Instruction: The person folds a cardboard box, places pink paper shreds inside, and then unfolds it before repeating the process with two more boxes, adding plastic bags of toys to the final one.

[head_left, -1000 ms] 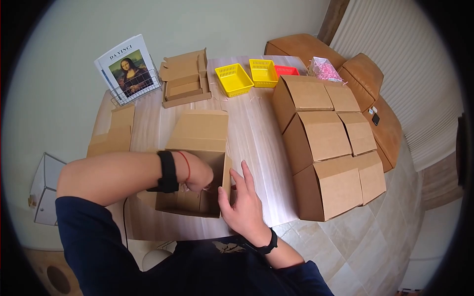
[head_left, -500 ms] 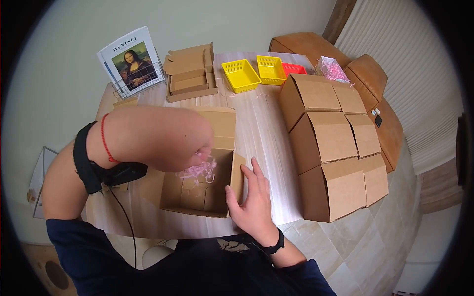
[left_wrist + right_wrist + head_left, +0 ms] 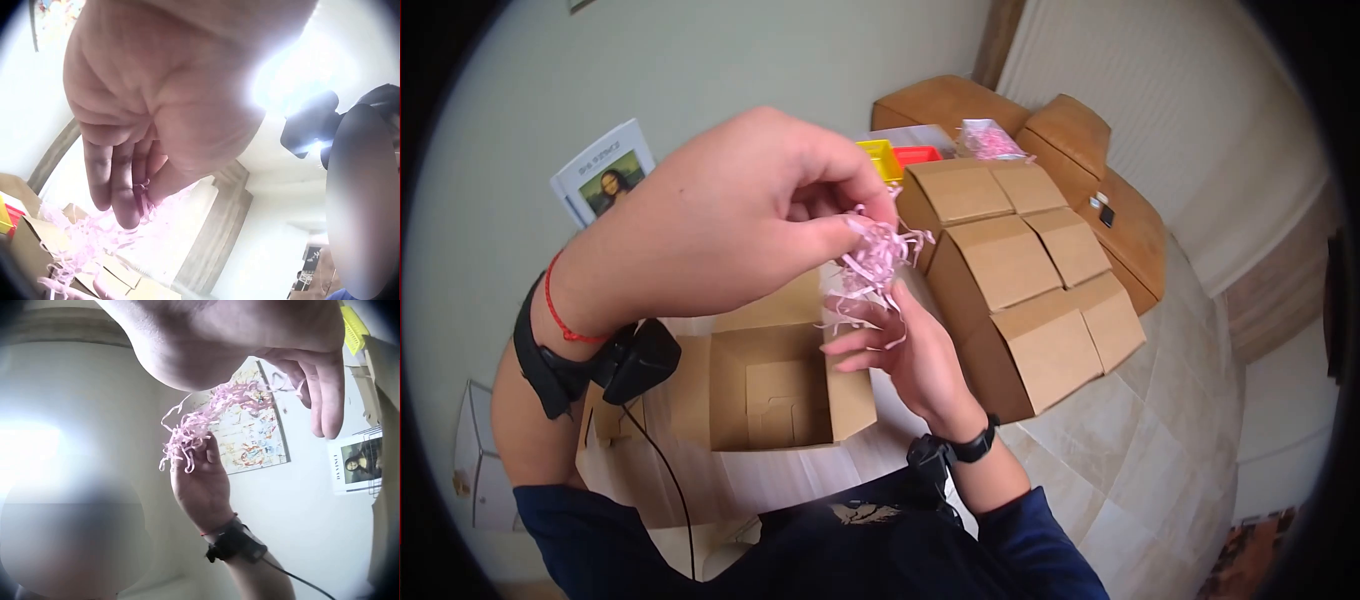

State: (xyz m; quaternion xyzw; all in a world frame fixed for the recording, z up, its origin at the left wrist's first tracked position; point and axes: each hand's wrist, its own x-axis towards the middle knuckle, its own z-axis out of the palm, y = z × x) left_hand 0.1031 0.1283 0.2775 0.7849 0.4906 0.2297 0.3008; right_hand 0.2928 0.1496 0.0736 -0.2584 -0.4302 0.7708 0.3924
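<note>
Between thumb and fingers my left hand (image 3: 740,210) pinches a loose tuft of pink shredded paper (image 3: 875,258), raised high over the table. Curly strands dangle from it, as the left wrist view shows with the same paper shreds (image 3: 87,244). My right hand (image 3: 920,360) is just below and to the right, fingers stretched out, with strands hanging across its fingertips. In the right wrist view the shreds (image 3: 212,412) stretch between the two hands. Below my hands an open cardboard box (image 3: 735,395) stands on the table, its flaps folded out and its bottom visible.
Several closed cardboard boxes (image 3: 1050,345) stand in a block on the right. Behind them are a yellow basket (image 3: 883,162), a red basket (image 3: 918,155) and a container of pink shreds (image 3: 992,142). A Da Vinci book (image 3: 605,178) is partly covered by my left arm. A cable (image 3: 670,470) hangs from my left wrist.
My left hand has come up out of the open box with the pink shreds and moved right. My right hand has left the box's side and risen to the shreds. The head view has turned right.
</note>
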